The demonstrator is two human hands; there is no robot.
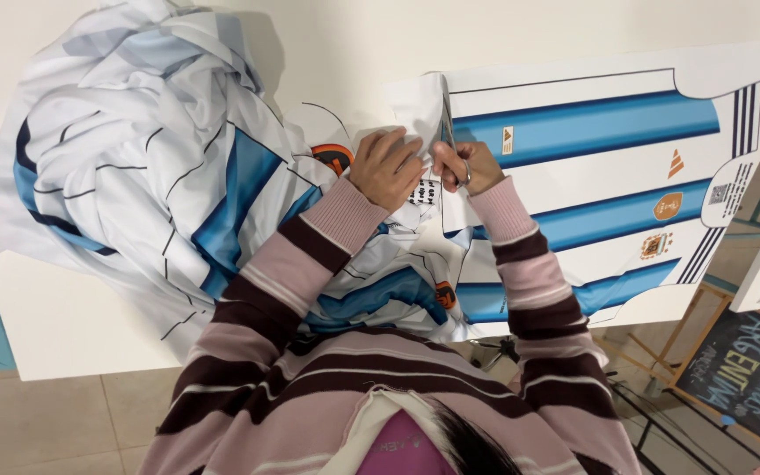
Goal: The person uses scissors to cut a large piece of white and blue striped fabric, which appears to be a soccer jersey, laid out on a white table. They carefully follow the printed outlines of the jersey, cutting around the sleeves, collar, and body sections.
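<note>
Striped knit sleeves (310,264), left hand (386,167), right hand (465,167) pinching smooth printed fabric (591,132)

I see my left hand (386,167) pinching printed fabric (591,176) on the white table (63,325) while my right hand (466,167) works scissors (447,132) beside it.

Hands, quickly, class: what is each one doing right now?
Left hand: closed, gripping the printed fabric.
Right hand: closed on scissors, cutting that fabric.
</note>
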